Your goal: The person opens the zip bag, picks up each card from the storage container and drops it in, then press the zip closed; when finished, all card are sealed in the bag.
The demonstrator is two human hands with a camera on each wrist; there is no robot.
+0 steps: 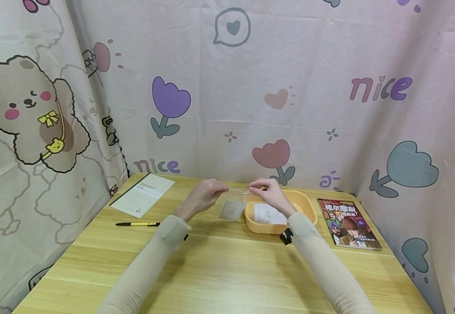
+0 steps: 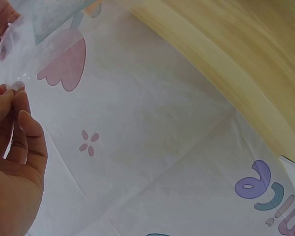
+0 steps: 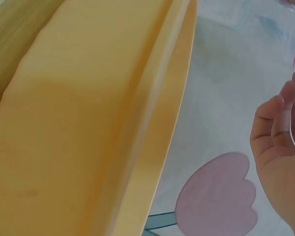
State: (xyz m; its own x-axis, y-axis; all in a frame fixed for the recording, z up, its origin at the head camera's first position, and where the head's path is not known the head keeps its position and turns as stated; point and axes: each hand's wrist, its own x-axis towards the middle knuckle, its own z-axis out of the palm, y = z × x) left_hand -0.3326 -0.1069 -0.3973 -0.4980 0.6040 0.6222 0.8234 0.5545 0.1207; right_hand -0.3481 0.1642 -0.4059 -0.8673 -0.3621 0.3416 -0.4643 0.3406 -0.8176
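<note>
A clear plastic zip bag (image 1: 232, 210) with a thin red line along its top hangs between the two hands over the back of the table. My left hand (image 1: 205, 194) pinches one upper corner between thumb and fingers; the left wrist view shows this hand (image 2: 17, 147) gripping the bag's edge (image 2: 12, 64). Opposite it, my right hand (image 1: 268, 192) pinches the other corner above a yellow basket. Its fingertips are cut off in the right wrist view, where the hand (image 3: 285, 142) shows at the edge. The bag's mouth looks slightly parted. A greyish printed patch shows on its lower part.
White printed packets (image 1: 267, 213) lie inside the yellow basket (image 1: 260, 228). A comic-covered magazine (image 1: 349, 224) is to its right. At the left are a white booklet (image 1: 142, 195) and a yellow-black pen (image 1: 138, 224). A patterned curtain (image 1: 219, 87) hangs behind the table.
</note>
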